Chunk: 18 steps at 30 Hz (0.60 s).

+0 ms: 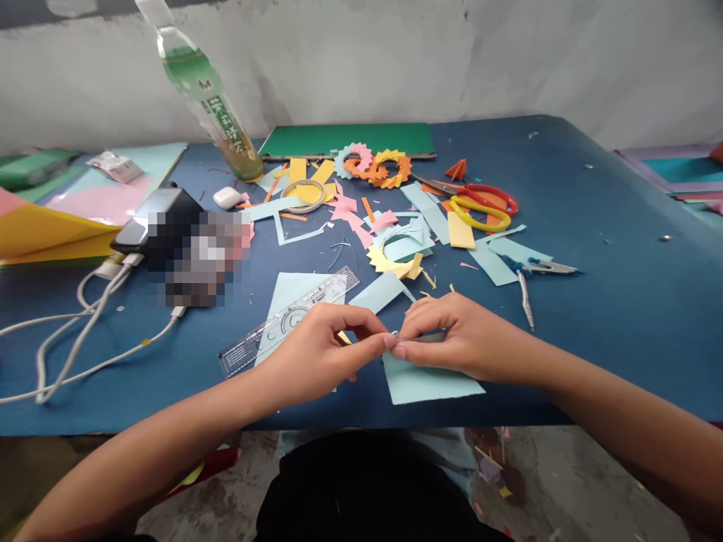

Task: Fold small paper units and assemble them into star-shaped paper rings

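Note:
My left hand [344, 345] and my right hand [452, 335] meet fingertip to fingertip near the table's front edge. Both are closed in a pinch on a small piece of light blue paper [395, 333], most of it hidden by the fingers. Below my right hand lies a light blue paper sheet [434, 385]. A clear ruler [265, 336] rests slantwise on another light blue sheet [288, 290], partly behind my left hand. Just beyond the hands are a light blue paper strip [377, 292] and a part ring of folded yellow paper [389, 263].
Scissors [480, 211], a compass [542, 266], a tape roll [303, 196] and folded paper rings [389, 167] lie among paper scraps. A green tea bottle [212, 113] stands by the wall. White cables [84, 331] and a black box-shaped device [155, 222] are at left.

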Available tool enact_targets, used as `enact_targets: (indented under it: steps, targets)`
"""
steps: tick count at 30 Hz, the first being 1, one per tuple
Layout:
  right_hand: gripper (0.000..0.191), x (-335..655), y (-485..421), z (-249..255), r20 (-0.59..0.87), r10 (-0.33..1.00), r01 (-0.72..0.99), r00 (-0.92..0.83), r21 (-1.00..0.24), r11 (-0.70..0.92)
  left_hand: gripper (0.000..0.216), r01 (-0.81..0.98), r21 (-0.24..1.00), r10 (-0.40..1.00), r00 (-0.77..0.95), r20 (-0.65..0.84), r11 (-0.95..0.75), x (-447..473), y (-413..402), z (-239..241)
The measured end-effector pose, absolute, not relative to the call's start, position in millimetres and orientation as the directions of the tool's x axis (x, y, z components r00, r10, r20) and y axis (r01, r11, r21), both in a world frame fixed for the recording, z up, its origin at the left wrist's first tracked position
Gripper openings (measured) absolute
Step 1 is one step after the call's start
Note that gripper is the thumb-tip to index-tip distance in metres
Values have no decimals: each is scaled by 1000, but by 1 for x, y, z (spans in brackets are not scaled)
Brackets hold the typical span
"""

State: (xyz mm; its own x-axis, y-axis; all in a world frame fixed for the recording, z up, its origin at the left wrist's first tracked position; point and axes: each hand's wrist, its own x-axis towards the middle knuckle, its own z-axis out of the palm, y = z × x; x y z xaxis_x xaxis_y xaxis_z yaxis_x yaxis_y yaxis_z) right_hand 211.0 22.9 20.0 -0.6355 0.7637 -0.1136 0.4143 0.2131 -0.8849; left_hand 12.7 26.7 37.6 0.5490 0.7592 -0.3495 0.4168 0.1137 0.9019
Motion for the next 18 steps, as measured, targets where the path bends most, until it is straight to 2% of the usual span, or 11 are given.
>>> enact_targets:
  steps: [9, 14, 18]
  targets:
    - [25, 216, 29, 19, -188, 756, 463, -627, -870, 167, 22, 446, 893, 799, 515, -311, 59, 17, 23, 37]
    - [23, 215, 26, 15, -274, 656, 485, -703, -859, 162, 21, 492, 870, 896, 394, -204, -18, 13, 32, 41]
    - [25, 215, 25, 14, -259, 662, 486, -704, -855, 182, 22, 551, 823, 900, 417, -129, -138, 8, 39, 38]
